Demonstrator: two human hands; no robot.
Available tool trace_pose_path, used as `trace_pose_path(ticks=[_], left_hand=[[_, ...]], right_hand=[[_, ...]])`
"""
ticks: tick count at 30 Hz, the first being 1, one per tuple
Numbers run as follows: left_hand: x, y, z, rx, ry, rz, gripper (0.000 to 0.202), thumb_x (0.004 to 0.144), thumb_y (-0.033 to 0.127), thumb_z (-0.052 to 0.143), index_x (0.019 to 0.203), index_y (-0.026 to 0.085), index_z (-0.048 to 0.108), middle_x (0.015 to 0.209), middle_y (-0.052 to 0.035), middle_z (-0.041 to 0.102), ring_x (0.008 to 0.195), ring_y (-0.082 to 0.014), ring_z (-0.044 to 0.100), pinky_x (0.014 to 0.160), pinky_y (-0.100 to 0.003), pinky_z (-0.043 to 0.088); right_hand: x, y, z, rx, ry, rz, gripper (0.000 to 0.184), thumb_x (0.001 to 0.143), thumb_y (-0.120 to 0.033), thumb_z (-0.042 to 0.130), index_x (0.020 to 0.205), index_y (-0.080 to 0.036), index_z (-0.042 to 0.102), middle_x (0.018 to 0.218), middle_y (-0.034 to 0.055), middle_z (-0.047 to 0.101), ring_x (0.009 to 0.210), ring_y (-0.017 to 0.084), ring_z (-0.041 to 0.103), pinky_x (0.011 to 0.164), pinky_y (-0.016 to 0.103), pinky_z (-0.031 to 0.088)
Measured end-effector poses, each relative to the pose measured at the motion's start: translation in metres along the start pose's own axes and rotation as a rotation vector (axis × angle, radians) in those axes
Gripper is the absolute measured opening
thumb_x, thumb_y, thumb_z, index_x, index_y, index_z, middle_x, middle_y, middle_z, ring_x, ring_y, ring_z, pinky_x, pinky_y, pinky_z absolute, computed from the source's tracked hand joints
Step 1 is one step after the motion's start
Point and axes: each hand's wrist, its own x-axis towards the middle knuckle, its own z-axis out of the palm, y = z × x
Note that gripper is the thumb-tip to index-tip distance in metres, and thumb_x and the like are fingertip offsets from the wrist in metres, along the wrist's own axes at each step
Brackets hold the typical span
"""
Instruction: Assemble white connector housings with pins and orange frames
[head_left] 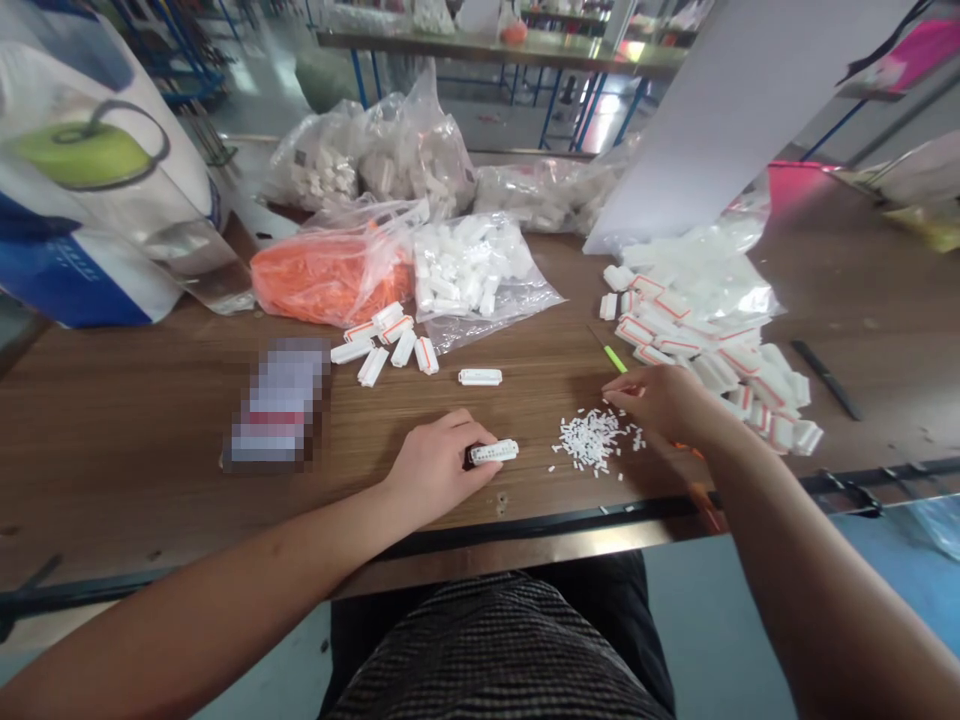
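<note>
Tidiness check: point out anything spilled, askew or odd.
Tiny white pins lie scattered loose beside the right hand. White housings sprawl from the bag at right; a lone housing lies beyond the held housing in the left hand.

Readable text: none anywhere.
Big bag, left: green pic w/ dark outline, blue band below, no legible wording.
Flat item on table: pixelated, unreadable.
Clear bag at back: small dark square sticker, too small to read.
Pink sheet, top right: no chars made out.
White housing in left hand: row of dark dots, no print legible.
</note>
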Motion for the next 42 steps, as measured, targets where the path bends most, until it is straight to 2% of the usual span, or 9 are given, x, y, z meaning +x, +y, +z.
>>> trace_pose_path(ticks=[5, 9, 13, 19, 25, 30, 37, 42], left_hand=[[0.0, -0.001, 0.0, -0.004, 0.008, 0.012, 0.01, 0.079, 0.023, 0.072, 0.088, 0.022, 0.072, 0.077, 0.0031, 0.06, 0.058, -0.0087, 0.051, 0.057, -0.023, 0.041], [0.0, 0.0, 0.0, -0.009, 0.0, 0.006, 0.009, 0.079, 0.024, 0.071, 0.088, 0.023, 0.072, 0.077, 0.0026, 0.061, 0.06, -0.0092, 0.052, 0.059, -0.023, 0.042], [0.0, 0.002, 0.0, 0.007, -0.005, -0.009, 0.008, 0.078, 0.023, 0.072, 0.087, 0.022, 0.072, 0.077, 0.0025, 0.061, 0.06, -0.0096, 0.052, 0.059, -0.024, 0.042], [0.001, 0.002, -0.001, 0.007, -0.009, -0.017, 0.009, 0.079, 0.023, 0.071, 0.088, 0.022, 0.072, 0.077, 0.0027, 0.061, 0.06, -0.0095, 0.052, 0.059, -0.023, 0.041], [0.001, 0.002, -0.001, 0.007, -0.006, -0.02, 0.009, 0.078, 0.022, 0.072, 0.087, 0.021, 0.072, 0.076, 0.0028, 0.06, 0.059, -0.0096, 0.052, 0.059, -0.024, 0.041], [0.001, 0.002, -0.001, 0.0, -0.007, -0.014, 0.009, 0.078, 0.023, 0.072, 0.087, 0.022, 0.072, 0.077, 0.0029, 0.061, 0.059, -0.0091, 0.051, 0.058, -0.023, 0.041], [0.0, 0.001, 0.001, 0.002, 0.006, -0.01, 0.009, 0.078, 0.023, 0.071, 0.087, 0.022, 0.071, 0.078, 0.0032, 0.061, 0.059, -0.0088, 0.051, 0.059, -0.023, 0.041], [-0.001, 0.002, 0.0, -0.002, -0.016, -0.019, 0.009, 0.078, 0.024, 0.071, 0.088, 0.022, 0.071, 0.08, 0.0025, 0.062, 0.06, -0.0093, 0.053, 0.059, -0.023, 0.042]], right_hand=[[0.001, -0.006, 0.001, -0.049, -0.062, -0.044, 0.021, 0.072, -0.03, 0.056, 0.069, -0.023, 0.076, 0.063, 0.0013, 0.074, 0.06, 0.018, 0.066, 0.056, 0.026, 0.045], [0.001, -0.006, -0.002, -0.132, -0.059, 0.004, 0.02, 0.071, -0.027, 0.056, 0.065, -0.023, 0.074, 0.061, 0.0012, 0.072, 0.061, 0.018, 0.067, 0.057, 0.027, 0.044], [0.004, 0.004, -0.006, -0.031, -0.077, 0.036, 0.019, 0.073, -0.031, 0.06, 0.067, -0.023, 0.077, 0.062, 0.0011, 0.073, 0.061, 0.018, 0.067, 0.056, 0.027, 0.047], [0.005, 0.007, -0.005, 0.05, -0.097, 0.048, 0.014, 0.072, -0.028, 0.065, 0.073, -0.023, 0.078, 0.066, 0.0008, 0.075, 0.062, 0.017, 0.067, 0.058, 0.027, 0.05], [0.004, 0.005, -0.003, 0.063, -0.086, 0.025, 0.015, 0.072, -0.03, 0.065, 0.074, -0.023, 0.078, 0.069, 0.0019, 0.075, 0.064, 0.018, 0.068, 0.056, 0.027, 0.05], [0.001, 0.001, -0.004, 0.003, -0.067, -0.006, 0.015, 0.072, -0.027, 0.061, 0.066, -0.024, 0.075, 0.062, -0.0001, 0.073, 0.063, 0.018, 0.068, 0.055, 0.026, 0.047], [0.004, 0.003, -0.002, -0.07, -0.096, -0.052, 0.015, 0.07, -0.027, 0.058, 0.065, -0.024, 0.072, 0.061, -0.002, 0.071, 0.061, 0.016, 0.066, 0.057, 0.025, 0.045], [0.002, -0.009, 0.002, -0.056, -0.031, -0.071, 0.011, 0.067, -0.025, 0.058, 0.061, -0.023, 0.067, 0.058, -0.0025, 0.068, 0.058, 0.015, 0.063, 0.059, 0.026, 0.044]])
